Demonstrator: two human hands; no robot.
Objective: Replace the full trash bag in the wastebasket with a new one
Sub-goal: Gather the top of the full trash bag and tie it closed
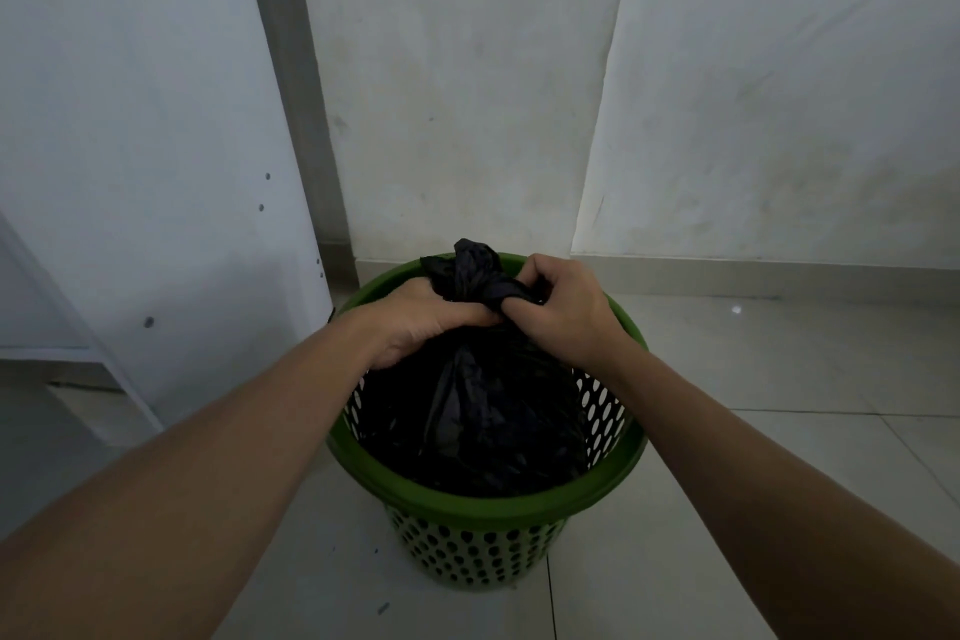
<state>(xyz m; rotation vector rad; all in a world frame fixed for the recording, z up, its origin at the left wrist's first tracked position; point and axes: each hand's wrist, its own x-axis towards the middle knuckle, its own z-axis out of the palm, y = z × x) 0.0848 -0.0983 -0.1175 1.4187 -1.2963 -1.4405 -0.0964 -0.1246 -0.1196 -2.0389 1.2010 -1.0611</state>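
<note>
A green perforated wastebasket [483, 509] stands on the tiled floor in front of me. Inside it sits a full black trash bag [483, 411], its top gathered into a twisted neck that sticks up above the far rim. My left hand [421, 322] grips the gathered neck from the left. My right hand [563, 307] grips the same neck from the right, fingers curled round the plastic. Both hands meet over the basket's far half. No new bag is in view.
A white wall rises just behind the basket, with a corner edge to the right. A white cabinet panel [156, 172] stands close on the left, a grey strip beside it. Pale floor tiles [779, 379] spread to the right and in front.
</note>
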